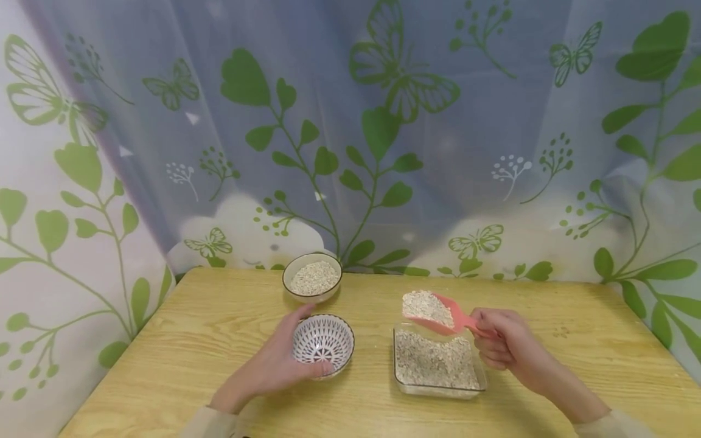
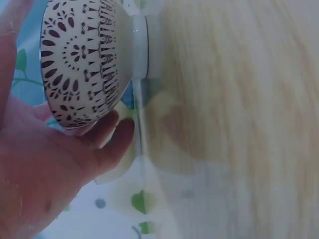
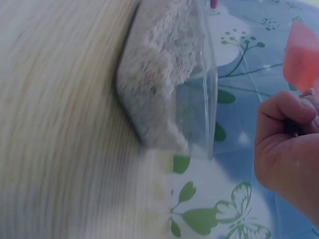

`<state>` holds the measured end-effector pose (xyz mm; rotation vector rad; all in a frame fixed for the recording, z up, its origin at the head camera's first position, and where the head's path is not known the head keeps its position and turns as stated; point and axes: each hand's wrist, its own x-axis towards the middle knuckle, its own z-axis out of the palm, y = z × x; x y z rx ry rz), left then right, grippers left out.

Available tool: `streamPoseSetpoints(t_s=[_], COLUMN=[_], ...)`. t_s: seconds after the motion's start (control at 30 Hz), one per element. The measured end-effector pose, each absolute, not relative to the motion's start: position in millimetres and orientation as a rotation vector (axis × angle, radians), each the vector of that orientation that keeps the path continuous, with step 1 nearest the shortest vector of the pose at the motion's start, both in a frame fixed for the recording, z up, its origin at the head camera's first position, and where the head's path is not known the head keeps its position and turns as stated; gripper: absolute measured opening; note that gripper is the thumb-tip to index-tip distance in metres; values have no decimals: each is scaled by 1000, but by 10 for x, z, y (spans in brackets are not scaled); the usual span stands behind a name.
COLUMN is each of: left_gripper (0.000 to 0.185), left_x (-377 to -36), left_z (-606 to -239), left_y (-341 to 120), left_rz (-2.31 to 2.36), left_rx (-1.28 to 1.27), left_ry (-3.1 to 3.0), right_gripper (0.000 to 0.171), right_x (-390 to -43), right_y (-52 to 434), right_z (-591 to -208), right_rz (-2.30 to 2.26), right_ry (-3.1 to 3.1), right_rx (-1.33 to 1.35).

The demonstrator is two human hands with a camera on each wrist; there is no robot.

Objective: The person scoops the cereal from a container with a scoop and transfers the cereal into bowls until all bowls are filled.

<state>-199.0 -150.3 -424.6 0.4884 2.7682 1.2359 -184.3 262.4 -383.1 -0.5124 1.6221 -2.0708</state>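
My left hand (image 1: pixel 279 359) cups a white bowl with a dark pattern (image 1: pixel 323 344), thumb at its near rim and fingers round the far side; the bowl is empty and stands on the wooden table (image 1: pixel 219 340). The left wrist view shows the same patterned bowl (image 2: pixel 84 59) against my palm (image 2: pixel 45 164). My right hand (image 1: pixel 501 344) grips the handle of a pink scoop (image 1: pixel 446 316) heaped with oats, held just above a clear rectangular dish (image 1: pixel 438 368) of oats. The right wrist view shows the clear dish (image 3: pixel 169 74), the scoop (image 3: pixel 301 55) and my curled fingers (image 3: pixel 284 114).
A cream bowl (image 1: pixel 313 278) filled with oats stands behind the patterned bowl, near the table's far edge. A curtain printed with green leaves and butterflies (image 1: pixel 350 134) hangs behind and at both sides of the table.
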Motion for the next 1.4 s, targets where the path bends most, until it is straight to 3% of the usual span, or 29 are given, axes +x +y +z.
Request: streamPoseSetpoints(t_s=[0.43,0.83,1.07,1.4], left_gripper=[129,123,120,120], left_x=[-2051,-2131,-2119,-2112], left_z=[-4309,-4377,-4331,-4301], left_y=[-1527,-1619,-1608,-1598], left_rz=[1155,1214,1232,1220], left_rx=[498,576,575,554], left_ry=[2717,2591,2552,2537], right_gripper=[29,25,28,17], right_x=[-1898,-1935,-1939,-1899], right_y=[2184,1885,1689,1347], right_z=[-3700,-3712,-3712,-3749], right_rz=[-2015,-1911,-1844,-1603], right_ry=[1775,1933,2037,2408], right_rx=[-302,-150,-143,-219])
